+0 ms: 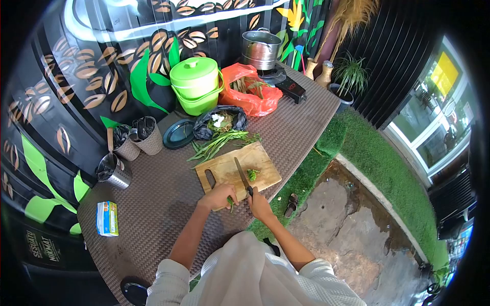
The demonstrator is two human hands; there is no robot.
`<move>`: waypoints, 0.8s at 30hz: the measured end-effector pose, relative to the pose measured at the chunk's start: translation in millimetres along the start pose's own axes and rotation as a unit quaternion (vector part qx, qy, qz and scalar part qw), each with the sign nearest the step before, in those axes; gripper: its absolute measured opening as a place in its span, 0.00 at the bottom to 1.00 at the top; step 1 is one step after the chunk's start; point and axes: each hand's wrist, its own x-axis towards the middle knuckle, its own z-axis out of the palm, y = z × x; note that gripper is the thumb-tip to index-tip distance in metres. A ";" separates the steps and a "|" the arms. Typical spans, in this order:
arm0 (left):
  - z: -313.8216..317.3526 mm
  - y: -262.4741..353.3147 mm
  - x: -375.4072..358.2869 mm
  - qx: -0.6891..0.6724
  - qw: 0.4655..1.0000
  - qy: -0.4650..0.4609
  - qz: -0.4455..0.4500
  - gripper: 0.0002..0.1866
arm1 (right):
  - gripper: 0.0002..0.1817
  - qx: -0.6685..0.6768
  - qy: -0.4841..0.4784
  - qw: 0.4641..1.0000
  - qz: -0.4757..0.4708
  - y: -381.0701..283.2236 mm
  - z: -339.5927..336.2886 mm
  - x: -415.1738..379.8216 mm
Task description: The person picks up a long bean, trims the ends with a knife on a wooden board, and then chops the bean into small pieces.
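Fingers at risk first: left hand (pixel 219 195) curled over a small green stem (pixel 230 203) at the near edge of the cutting board (pixel 224 171), close beside the right hand (pixel 259 204), which is closed around the dark handle of a knife (pixel 242 174). Blade pointing away across the board, tip up near the middle, a small heap of chopped greens (pixel 253 174) just beside it. Little room between the two hands, so a hurried downstroke or a stem rolling under the fingertips could bring the edge onto a knuckle.

Second worry, the board itself: lying askew on the ribbed surface (pixel 168 204), its near corner close to the edge above the grass and stone paving. Hard pressure near that corner might tip or slide it, with blade and cuttings following. Whether anything grips the board underneath cannot be told.

Third, clutter behind: a bundle of long green stalks (pixel 217 144) touching the far edge of the board, a black bag (pixel 220 122) of scraps behind that, a dark plate (pixel 178 134) to the side. Pushing cut pieces forward could mix them into the uncut stalks or the scraps.

Farther off and unlikely to interfere: green lidded bucket (pixel 196 84), orange bag (pixel 250 92), steel pot (pixel 260 48) on a burner, utensil holders (pixel 138 137) and a small carton (pixel 107 218) well apart to the left.
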 end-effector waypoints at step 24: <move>-11.5 -29.7 31.2 -0.308 0.872 0.379 -0.040 0.09 | 0.14 0.007 -0.003 1.000 -0.013 5.0 -6.2 1.0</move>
